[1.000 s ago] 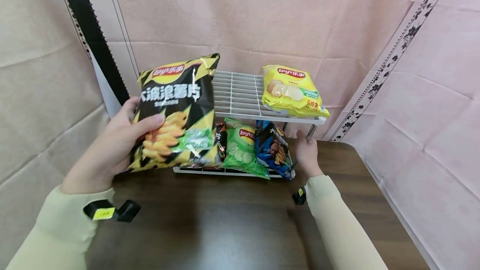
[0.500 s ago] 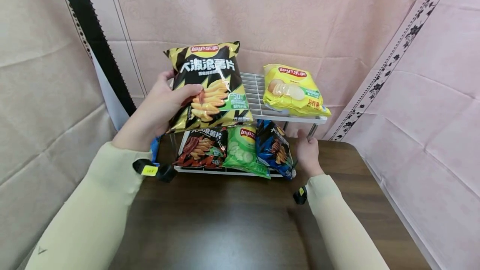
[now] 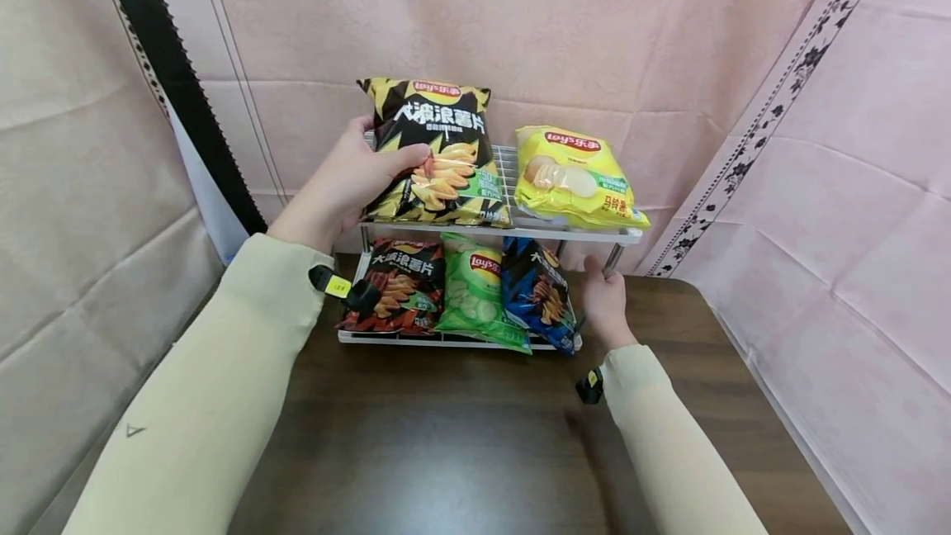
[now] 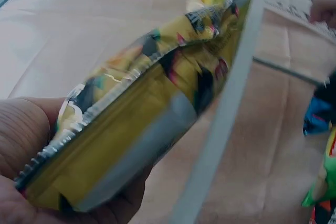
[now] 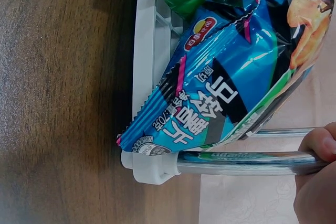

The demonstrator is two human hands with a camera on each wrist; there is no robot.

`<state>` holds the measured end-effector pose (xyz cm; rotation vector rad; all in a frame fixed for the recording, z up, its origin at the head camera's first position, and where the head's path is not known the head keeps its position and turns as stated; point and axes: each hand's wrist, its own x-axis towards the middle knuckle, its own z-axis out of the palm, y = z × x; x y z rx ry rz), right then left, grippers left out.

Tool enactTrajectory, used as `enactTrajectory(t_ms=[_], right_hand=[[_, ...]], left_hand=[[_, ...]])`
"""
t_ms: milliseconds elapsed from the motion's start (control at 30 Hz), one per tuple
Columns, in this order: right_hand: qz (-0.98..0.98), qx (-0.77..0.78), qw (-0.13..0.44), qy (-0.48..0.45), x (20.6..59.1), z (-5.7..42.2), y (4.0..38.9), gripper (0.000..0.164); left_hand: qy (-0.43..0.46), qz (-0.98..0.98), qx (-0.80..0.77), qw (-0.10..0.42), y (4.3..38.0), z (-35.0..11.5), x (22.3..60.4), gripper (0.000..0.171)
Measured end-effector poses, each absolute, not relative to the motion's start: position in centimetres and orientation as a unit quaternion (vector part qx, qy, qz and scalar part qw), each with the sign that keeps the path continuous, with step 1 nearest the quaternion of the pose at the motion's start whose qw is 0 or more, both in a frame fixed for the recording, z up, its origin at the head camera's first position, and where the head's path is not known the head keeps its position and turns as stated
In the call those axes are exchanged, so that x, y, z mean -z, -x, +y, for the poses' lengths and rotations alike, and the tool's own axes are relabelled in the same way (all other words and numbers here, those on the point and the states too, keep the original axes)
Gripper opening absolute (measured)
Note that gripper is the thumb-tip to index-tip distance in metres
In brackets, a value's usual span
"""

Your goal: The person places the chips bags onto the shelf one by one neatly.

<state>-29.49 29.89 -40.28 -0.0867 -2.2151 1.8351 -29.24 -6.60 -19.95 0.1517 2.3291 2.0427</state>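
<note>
My left hand (image 3: 371, 176) grips the left side of a black and yellow bag of chips (image 3: 438, 126), thumb across its front. The bag stands leaning back at the left of the upper tier of a white wire rack (image 3: 535, 229); the left wrist view shows its lower end (image 4: 131, 145) beside the rack's edge bar (image 4: 226, 98). My right hand (image 3: 605, 304) holds the rack's metal post (image 5: 247, 162) at the right front. Next to that post, a blue bag of chips (image 5: 231, 72) overhangs the lower tier's edge.
A yellow bag of chips (image 3: 575, 176) lies on the upper tier's right. On the lower tier sit a red and black bag (image 3: 401, 287), a green bag (image 3: 479, 291) and the blue one. The rack stands on a brown wooden table (image 3: 446, 436), with pink cloth (image 3: 594, 31) behind.
My left hand has carried the black and yellow bag rightward and back, from in front of the rack to its upper tier. The red and black bag has come into full view. My right hand stays put.
</note>
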Motion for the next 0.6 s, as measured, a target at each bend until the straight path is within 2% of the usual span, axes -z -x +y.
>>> enactTrajectory(t_ms=[300,433,600], right_hand=[[-0.768,-0.625,0.132,0.050,40.2,29.7,29.5,0.065],[-0.766,-0.625,0.137,0.058,40.2,29.6,29.6,0.065],[-0.767,-0.623,0.142,0.061,40.2,29.6,29.6,0.064]], left_hand=[[-0.065,0.855,-0.511,-0.059,29.3,-6.9,21.0,0.098],[-0.104,0.852,-0.512,-0.045,28.7,-7.4,21.1,0.097],[-0.157,0.882,-0.444,-0.009,27.4,-7.7,21.0,0.110]])
